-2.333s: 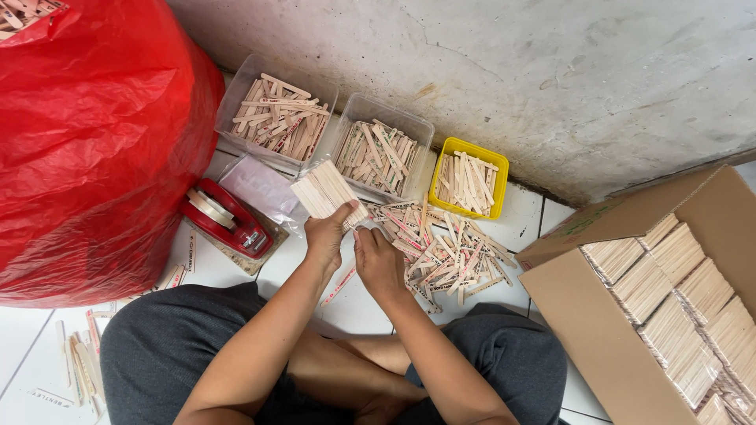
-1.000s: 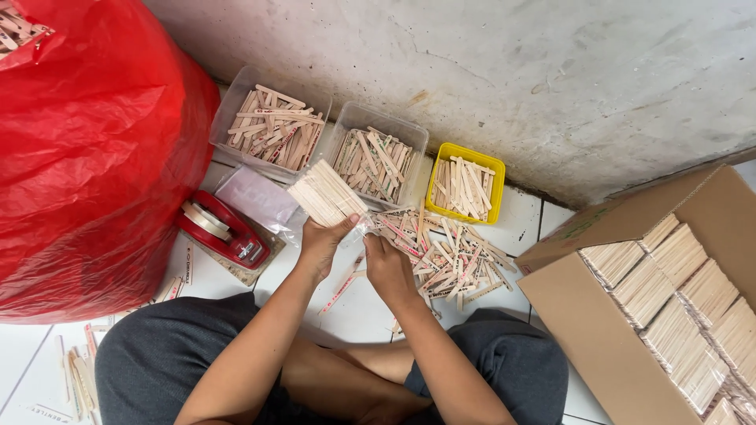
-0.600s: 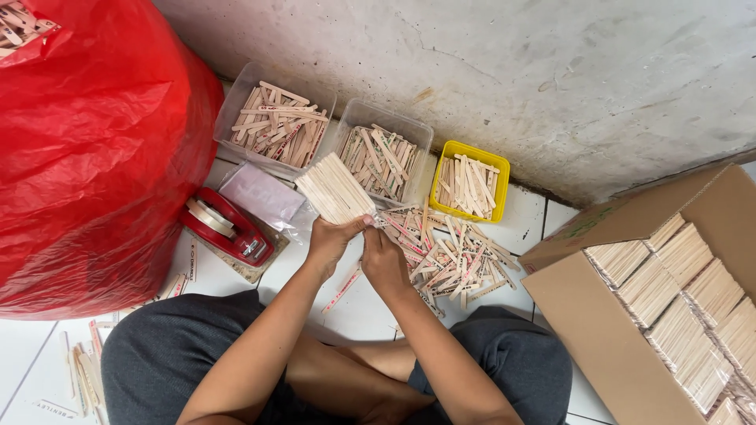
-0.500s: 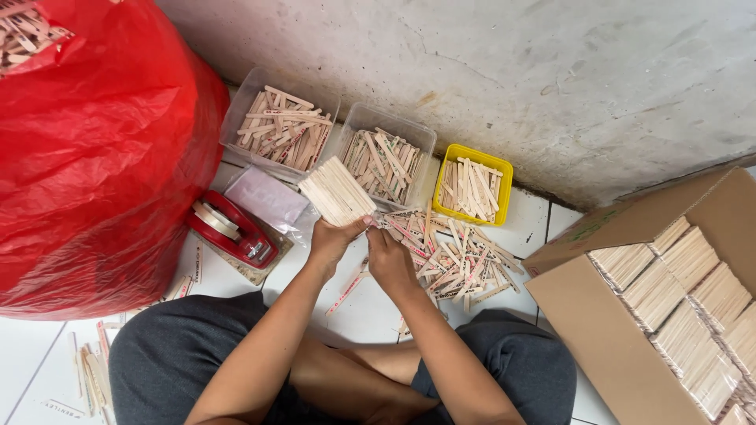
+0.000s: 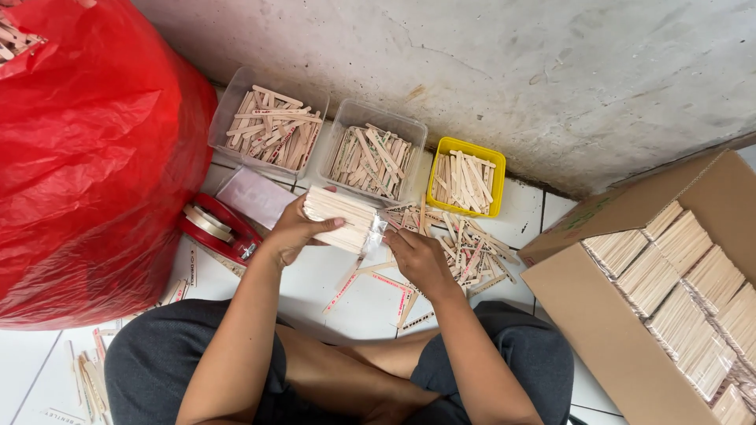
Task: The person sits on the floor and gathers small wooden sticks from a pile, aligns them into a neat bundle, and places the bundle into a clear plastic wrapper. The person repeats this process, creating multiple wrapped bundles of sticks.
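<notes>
Wooden sticks in a tight bundle (image 5: pixel 340 219) are lying across the left hand (image 5: pixel 293 233), which is gripping them; the long axis is pointing right, where the right hand (image 5: pixel 419 258) is pinching its clear wrap.

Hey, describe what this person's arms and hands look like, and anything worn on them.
Both forearms are bare up to the bottom edge of the picture, with no sleeves in view. The left hand and the right hand are bare too: no gloves, and no rings, watch or bracelets that I can see. Dark grey trousers cover the legs below the arms.
</notes>
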